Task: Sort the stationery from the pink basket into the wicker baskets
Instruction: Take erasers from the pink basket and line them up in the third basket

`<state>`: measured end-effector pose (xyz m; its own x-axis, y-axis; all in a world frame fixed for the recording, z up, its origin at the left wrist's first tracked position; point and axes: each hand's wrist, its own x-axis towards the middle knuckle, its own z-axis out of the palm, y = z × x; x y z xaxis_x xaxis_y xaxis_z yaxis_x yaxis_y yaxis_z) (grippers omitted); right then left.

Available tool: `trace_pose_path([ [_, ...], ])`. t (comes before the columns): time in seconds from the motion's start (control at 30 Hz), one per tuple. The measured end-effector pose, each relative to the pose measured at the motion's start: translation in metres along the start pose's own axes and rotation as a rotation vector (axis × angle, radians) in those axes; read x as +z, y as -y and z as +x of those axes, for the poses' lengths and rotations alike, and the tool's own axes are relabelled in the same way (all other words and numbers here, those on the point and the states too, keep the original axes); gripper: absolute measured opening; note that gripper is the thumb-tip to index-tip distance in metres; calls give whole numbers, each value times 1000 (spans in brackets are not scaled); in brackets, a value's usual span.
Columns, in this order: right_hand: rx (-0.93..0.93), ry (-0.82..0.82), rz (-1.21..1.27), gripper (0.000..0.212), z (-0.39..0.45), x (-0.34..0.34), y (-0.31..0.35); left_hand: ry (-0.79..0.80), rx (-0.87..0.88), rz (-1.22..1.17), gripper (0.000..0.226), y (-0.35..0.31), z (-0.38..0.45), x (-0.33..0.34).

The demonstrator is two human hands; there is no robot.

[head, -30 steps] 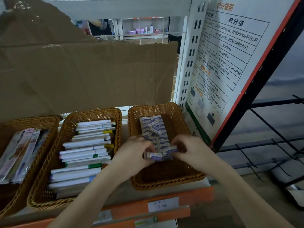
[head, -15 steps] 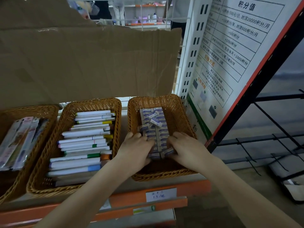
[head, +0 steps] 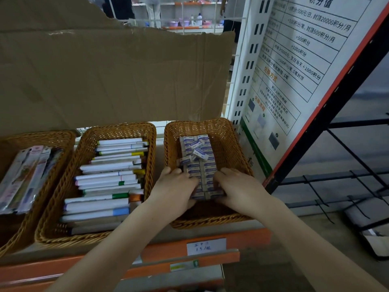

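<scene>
The right wicker basket (head: 232,148) holds rows of small white and blue boxed erasers (head: 199,152), with a few lying loose on top. My left hand (head: 174,187) and my right hand (head: 239,186) are both inside it at the near end of the rows. Each hand curls its fingers on the nearest erasers, one from the left and one from the right. The middle wicker basket (head: 117,128) is full of white markers (head: 109,178) with coloured caps. The left wicker basket (head: 37,137) holds flat packaged items (head: 27,175). The pink basket is out of view.
A sheet of brown cardboard (head: 105,76) stands behind the baskets. The baskets sit on an orange-edged shelf (head: 166,250) with a white price label (head: 205,246). A large printed sign (head: 294,70) leans at the right against a black and orange rack frame (head: 336,98).
Both hands have moved forward and down with the erasers they held above the basket's near end; they now lie against the near end of the rows.
</scene>
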<state>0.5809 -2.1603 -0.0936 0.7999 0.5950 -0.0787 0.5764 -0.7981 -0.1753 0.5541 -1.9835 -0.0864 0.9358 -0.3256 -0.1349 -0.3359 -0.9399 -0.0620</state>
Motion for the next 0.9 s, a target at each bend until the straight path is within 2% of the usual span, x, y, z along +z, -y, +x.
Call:
trace_pose_path([
  [0.17,-4,-13,123,32,12,-15,-6,-105,-48,-131,26,15,5,-15],
  [0.3,60,-78,178,33,37,-26,-7,-213,-123,-69,34,28,25,-23],
  [0.43,98,-93,183,37,71,-28,-4,-143,-149,-48,34,29,46,-23],
  [0.6,28,-121,173,24,96,-22,-6,-47,-197,36,31,30,59,-18],
  [0.7,8,-120,192,25,103,-18,-10,-15,-207,34,31,34,62,-15],
  [0.8,20,-139,265,25,102,-19,-15,-50,-172,-36,29,38,61,-14],
  [0.9,80,-144,477,21,95,-25,-22,-117,-148,-127,27,41,56,-15],
])
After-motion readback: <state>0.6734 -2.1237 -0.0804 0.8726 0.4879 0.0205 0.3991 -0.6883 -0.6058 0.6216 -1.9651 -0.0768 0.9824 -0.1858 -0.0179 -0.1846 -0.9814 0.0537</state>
